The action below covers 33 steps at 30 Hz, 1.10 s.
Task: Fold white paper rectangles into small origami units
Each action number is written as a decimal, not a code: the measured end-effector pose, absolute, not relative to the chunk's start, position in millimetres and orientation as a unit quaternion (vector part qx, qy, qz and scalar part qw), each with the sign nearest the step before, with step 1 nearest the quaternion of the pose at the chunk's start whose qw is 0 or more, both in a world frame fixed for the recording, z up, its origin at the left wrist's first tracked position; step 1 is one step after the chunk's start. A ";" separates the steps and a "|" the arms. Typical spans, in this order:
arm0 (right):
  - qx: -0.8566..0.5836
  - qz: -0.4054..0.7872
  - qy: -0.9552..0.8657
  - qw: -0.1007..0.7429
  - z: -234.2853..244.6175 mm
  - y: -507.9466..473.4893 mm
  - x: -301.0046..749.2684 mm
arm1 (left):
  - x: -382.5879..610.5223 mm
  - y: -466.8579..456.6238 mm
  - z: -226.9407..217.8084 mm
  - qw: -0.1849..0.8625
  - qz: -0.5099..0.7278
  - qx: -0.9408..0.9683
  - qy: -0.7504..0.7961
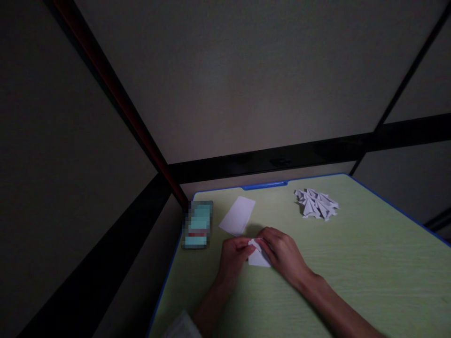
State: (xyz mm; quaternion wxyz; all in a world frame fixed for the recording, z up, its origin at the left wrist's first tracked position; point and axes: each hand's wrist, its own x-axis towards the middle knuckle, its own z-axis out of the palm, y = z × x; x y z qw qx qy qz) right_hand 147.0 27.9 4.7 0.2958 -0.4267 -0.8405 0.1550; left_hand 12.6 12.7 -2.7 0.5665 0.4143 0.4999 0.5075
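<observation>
My left hand [233, 257] and my right hand [283, 253] meet over a small white piece of paper [258, 257] lying on the green table [352, 263]. Both hands pinch the paper's upper edge with curled fingers; the sheet looks partly folded. Part of the paper is hidden under my fingers. A flat white paper slip [237, 215] lies just beyond my hands.
A pile of several folded white paper pieces [316, 203] sits at the far right of the table. A phone with a lit screen [198, 224] lies at the far left corner. The table has a blue rim [264, 185]; dark walls and beams stand behind it.
</observation>
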 end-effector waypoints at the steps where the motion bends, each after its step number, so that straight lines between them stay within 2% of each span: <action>1: -0.424 0.156 -0.841 0.298 4.2 27.9 147.2 | 12.6 12.4 -2.0 0.568 0.507 0.415 0.497; 14: -0.421 0.042 -0.862 0.279 3.0 25.8 141.9 | 14.0 12.4 -3.8 0.566 0.515 0.387 0.515; 19: -0.406 0.035 -0.865 0.292 0.8 26.5 140.8 | 17.1 11.4 -5.1 0.548 0.528 0.355 0.542; 22: -0.407 0.113 -0.840 0.342 -0.5 26.0 140.3 | 17.5 11.2 -7.8 0.548 0.532 0.342 0.547; 27: -0.446 0.387 -0.640 0.491 -5.9 30.7 135.1 | 14.6 12.7 -13.1 0.550 0.567 0.313 0.527; 30: -0.436 0.531 -0.504 0.523 -8.9 35.7 131.1 | 14.2 13.1 -12.6 0.546 0.583 0.305 0.519; 33: -0.426 0.599 -0.411 0.540 -9.3 37.2 128.7 | 15.7 11.9 -10.2 0.542 0.589 0.309 0.514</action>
